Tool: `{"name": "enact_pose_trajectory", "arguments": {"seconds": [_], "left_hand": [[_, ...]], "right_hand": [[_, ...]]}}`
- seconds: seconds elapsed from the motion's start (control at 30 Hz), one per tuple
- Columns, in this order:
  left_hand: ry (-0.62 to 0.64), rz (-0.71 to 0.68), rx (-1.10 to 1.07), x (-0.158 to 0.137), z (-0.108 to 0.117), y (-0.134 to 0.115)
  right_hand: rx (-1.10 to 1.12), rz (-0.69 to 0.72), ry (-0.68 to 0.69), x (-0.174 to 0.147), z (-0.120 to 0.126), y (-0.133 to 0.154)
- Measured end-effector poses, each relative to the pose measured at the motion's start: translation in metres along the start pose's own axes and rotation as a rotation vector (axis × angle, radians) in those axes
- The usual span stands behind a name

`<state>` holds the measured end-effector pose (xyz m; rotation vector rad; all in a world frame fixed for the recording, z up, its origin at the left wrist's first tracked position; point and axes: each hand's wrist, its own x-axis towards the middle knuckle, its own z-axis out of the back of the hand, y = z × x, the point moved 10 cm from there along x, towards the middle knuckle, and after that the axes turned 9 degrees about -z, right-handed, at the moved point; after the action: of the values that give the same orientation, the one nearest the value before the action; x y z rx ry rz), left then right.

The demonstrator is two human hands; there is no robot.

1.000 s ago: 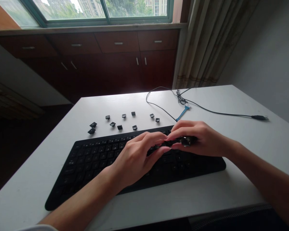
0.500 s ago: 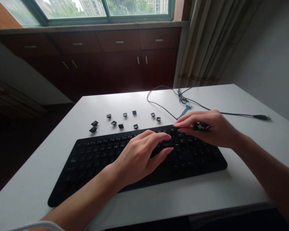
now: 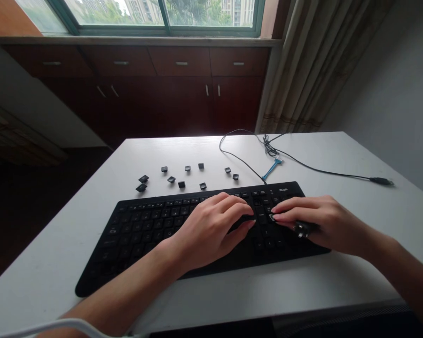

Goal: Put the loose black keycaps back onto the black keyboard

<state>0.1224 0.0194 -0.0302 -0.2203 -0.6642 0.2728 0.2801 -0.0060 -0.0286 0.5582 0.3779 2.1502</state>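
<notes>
Head view: my left hand [image 3: 211, 230] rests flat, fingers loose, on the keyboard [image 3: 134, 230]; my right hand [image 3: 317, 220] pinches a small dark keycap [image 3: 302, 229].

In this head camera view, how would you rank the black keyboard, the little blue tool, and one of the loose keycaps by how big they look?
Largest to smallest:
1. Black keyboard, under both hands, by far the largest.
2. Blue tool, behind the keyboard near the cable.
3. Loose keycap, smallest, though it and the tool lie farther from the camera.

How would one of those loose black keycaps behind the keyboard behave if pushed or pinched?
The loose keycaps look small and probably light, so a nudge would likely send one sliding across the smooth white table. Their flat-sided shape suggests no rolling, though pinching one may be fiddly.
</notes>
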Motion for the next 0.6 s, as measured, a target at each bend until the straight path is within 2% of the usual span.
{"name": "enact_pose_trajectory", "arguments": {"seconds": [0.2, 0.37, 0.6], "left_hand": [[0.001, -0.006, 0.006, -0.001, 0.000, 0.000], [0.009, -0.008, 0.013, 0.001, -0.001, 0.001], [0.020, -0.026, 0.004, 0.001, -0.002, -0.001]], "right_hand": [[-0.013, -0.065, -0.038, -0.003, -0.005, 0.006], [-0.075, -0.044, -0.076, -0.002, -0.006, 0.012], [-0.084, -0.125, -0.057, -0.004, -0.006, 0.008]]}}
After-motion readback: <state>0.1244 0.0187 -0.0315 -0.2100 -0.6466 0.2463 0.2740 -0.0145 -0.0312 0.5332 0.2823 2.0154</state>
